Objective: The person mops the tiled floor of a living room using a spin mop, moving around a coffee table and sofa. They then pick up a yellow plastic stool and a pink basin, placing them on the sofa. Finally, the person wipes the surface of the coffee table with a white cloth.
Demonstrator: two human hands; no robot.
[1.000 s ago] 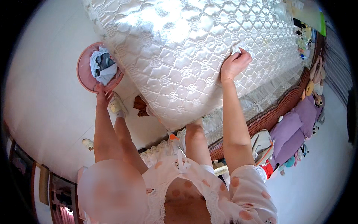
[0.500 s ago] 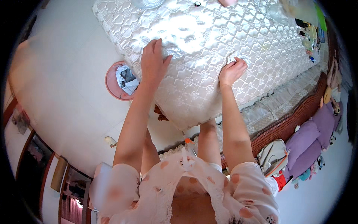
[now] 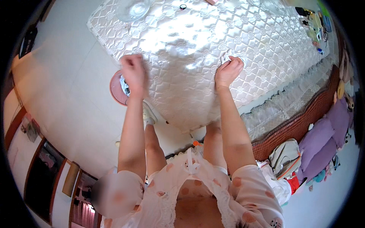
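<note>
My left hand (image 3: 133, 74), blurred by motion with its fingers curled down, hangs over the near-left table edge, above the pink bin (image 3: 117, 89); whether it holds anything cannot be made out. Farther right, my right hand (image 3: 229, 72) is closed on a crumpled white tissue (image 3: 225, 57) against the quilted white tablecloth (image 3: 182, 91). Most of the tissue is hidden by the fingers. A pale lining shows inside the bin, partly covered by my left hand.
A clear glass dish (image 3: 133, 10) and a small black ring-shaped item (image 3: 183, 7) lie at the table's far side. Several small items (image 3: 313, 28) crowd the far right. A brown woven sofa edge (image 3: 304, 117), purple cushions (image 3: 323, 140) and a beige bag (image 3: 284, 157) are at right.
My left hand has moved left off the tabletop to above the bin. My right hand keeps the tissue on the cloth. A shoe and lower leg now show beside the bin.
</note>
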